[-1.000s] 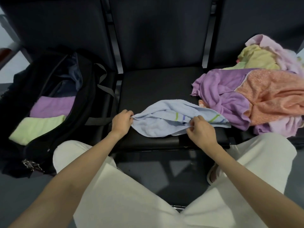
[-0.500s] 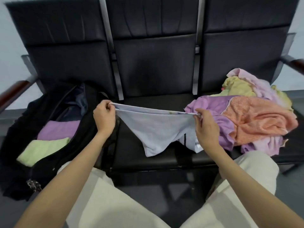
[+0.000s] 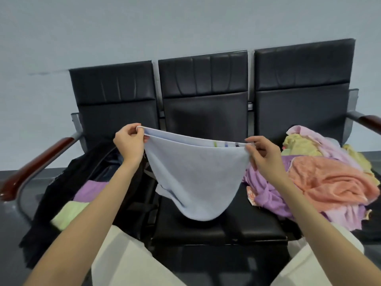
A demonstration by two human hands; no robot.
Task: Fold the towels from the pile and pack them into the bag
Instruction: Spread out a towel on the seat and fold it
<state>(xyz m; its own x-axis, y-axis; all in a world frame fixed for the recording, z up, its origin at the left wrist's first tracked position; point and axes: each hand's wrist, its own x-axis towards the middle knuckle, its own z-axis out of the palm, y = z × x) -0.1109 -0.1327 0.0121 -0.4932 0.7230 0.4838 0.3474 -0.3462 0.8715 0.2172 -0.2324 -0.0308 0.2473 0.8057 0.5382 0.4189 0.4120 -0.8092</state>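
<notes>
Mid-fold on one piece: at left, black bag (image 3: 68, 195) open on the bench with purple and lime towels inside; left hand (image 3: 128, 142) pinching one top corner of the pale blue towel (image 3: 195, 176), right hand (image 3: 261, 155) pinching the other, cloth hanging doubled above the middle seat (image 3: 218, 230). Unfolded pile (image 3: 321, 178) waiting at right. Next, probably: bring corners together or lay flat on the seat, keeping edges matched.

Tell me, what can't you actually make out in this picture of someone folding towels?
All in the head view:
- Inside of the black bag: mostly hidden by the left forearm; only a purple and a green towel show.
- Middle seat: partly covered by the hanging blue towel.
- Towel pile: lower layers buried, count unclear.
- Blue towel's coloured marks: too small to read.
- Left hand and right hand: fingertips partly hidden by cloth.
</notes>
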